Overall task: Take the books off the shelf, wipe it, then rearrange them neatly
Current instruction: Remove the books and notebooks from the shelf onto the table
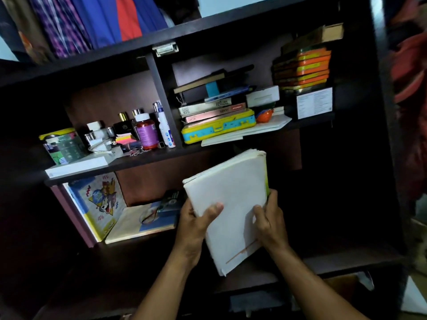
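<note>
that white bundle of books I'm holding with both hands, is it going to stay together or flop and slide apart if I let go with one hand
The white bundle of books looks like several thin soft-covered ones, so it would probably sag. Their edges are already uneven at the top, so they may slide apart. The left hand and right hand grip opposite sides; keeping both seems safer.

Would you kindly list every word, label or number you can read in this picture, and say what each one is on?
"target", upside down, on the spine of a book in the stack on the middle shelf.
White label on the box under the orange books: print too small to read.
Purple label on the red bottle: blurred.
Red patch on the pink book spine: unreadable.
Cartoon cover on the lower shelf: lettering unreadable.
</note>
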